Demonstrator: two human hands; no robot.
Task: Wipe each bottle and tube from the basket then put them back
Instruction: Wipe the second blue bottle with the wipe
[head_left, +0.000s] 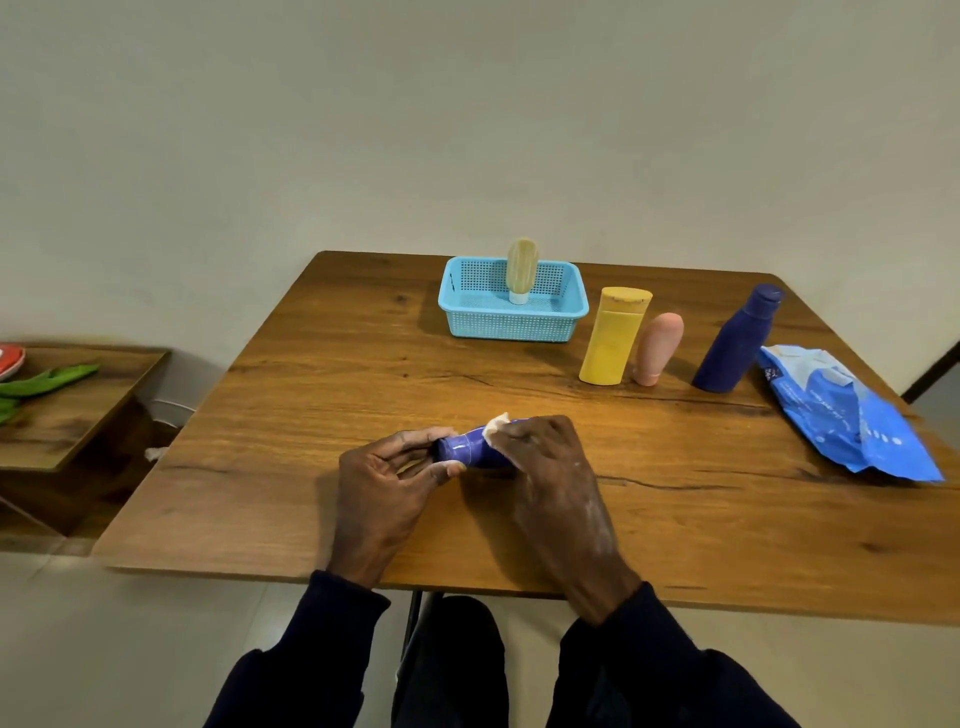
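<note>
Left hand (387, 475) pinches the small purple plastic tube (470, 448) steady by one end while right hand (540, 457) presses a white wipe (497, 423) around it, probably mid-wipe.

One basket (511, 322), light blue, on the tabletop (322, 395). Tubes: three, counting the beige tube (522, 267) in the basket, the pink tube (657, 348), and the purple tube (467, 448) in my hands. Bottles: two, a yellow bottle (613, 338) and a dark blue bottle (737, 340). One white wipe (496, 423). One blue wipes pack (841, 415). My hands: two, the left hand (387, 480) and the right hand (550, 467).
</note>
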